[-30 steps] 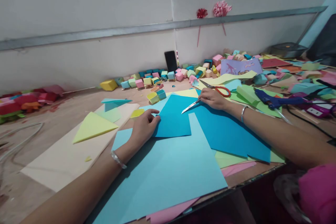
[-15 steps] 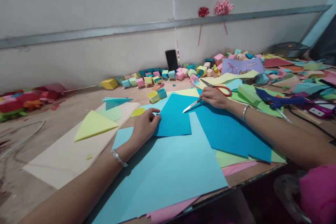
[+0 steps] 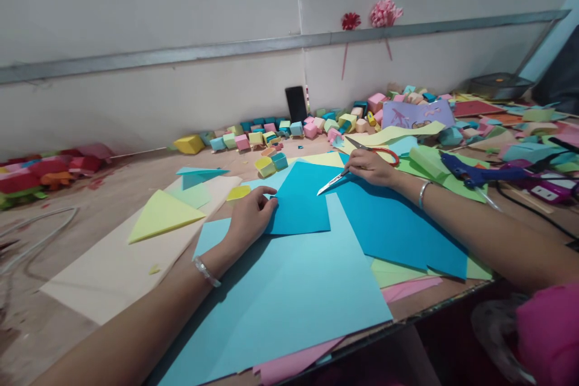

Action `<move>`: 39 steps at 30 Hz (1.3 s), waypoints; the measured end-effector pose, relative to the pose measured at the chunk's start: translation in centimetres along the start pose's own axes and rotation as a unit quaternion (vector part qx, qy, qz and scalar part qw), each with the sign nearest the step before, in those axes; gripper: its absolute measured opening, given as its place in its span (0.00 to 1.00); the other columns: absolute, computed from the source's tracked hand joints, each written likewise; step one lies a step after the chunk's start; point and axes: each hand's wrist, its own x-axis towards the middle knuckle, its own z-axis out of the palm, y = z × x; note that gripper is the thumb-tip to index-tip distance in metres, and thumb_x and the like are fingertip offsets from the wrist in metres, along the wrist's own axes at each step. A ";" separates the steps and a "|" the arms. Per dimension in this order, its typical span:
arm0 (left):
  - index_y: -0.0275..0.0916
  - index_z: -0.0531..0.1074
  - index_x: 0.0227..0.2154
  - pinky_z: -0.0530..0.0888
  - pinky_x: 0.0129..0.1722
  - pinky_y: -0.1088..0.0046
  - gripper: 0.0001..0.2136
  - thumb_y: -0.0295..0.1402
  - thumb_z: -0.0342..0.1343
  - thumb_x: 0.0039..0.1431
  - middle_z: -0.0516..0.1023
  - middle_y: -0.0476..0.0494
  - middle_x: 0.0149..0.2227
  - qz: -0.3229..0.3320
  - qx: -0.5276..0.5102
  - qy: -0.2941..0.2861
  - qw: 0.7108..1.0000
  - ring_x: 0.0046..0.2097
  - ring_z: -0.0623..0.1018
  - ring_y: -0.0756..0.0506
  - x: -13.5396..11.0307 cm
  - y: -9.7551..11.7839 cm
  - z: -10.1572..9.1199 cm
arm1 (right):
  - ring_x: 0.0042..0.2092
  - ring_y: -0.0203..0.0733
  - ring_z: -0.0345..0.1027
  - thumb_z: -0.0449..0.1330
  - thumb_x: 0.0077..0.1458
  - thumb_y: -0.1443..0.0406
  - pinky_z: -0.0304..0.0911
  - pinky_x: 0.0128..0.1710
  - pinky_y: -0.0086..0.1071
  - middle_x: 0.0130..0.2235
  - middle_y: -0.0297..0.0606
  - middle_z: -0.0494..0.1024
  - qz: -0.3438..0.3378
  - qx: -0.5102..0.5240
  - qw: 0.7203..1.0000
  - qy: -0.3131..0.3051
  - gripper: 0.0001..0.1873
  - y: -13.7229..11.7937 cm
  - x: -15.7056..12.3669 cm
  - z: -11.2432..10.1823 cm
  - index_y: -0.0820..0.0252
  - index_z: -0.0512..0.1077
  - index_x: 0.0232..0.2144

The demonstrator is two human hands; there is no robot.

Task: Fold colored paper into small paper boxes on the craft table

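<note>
My left hand (image 3: 251, 217) rests with curled fingers on the left edge of a folded dark blue paper (image 3: 302, 200), pinching it down onto a large light blue sheet (image 3: 289, 289). My right hand (image 3: 370, 167) is closed round a small knife (image 3: 332, 181), whose blade tip points left and touches the dark blue paper. A second, larger dark blue sheet (image 3: 398, 226) lies under my right forearm. Red-handled scissors (image 3: 377, 151) lie just behind my right hand.
A yellow folded triangle (image 3: 160, 214) and a blue paper plane (image 3: 199, 175) lie on a cream sheet (image 3: 108, 277) at left. Several coloured paper cubes (image 3: 271, 132) line the wall beside a black phone (image 3: 295, 105). A blue glue gun (image 3: 470, 174) and cables sit at right.
The knife tip has crept slightly right and up along the dark blue paper. My left hand has stayed in place.
</note>
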 end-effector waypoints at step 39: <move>0.45 0.63 0.60 0.55 0.64 0.50 0.21 0.42 0.44 0.67 0.57 0.41 0.66 0.262 0.085 -0.180 0.944 0.66 0.57 0.37 -2.4 1.4 1.2 | 0.39 0.39 0.67 0.55 0.61 0.61 0.64 0.40 0.33 0.38 0.41 0.72 -0.086 0.077 0.992 -0.060 0.14 -1.4 0.4 0.6 0.56 0.77 0.45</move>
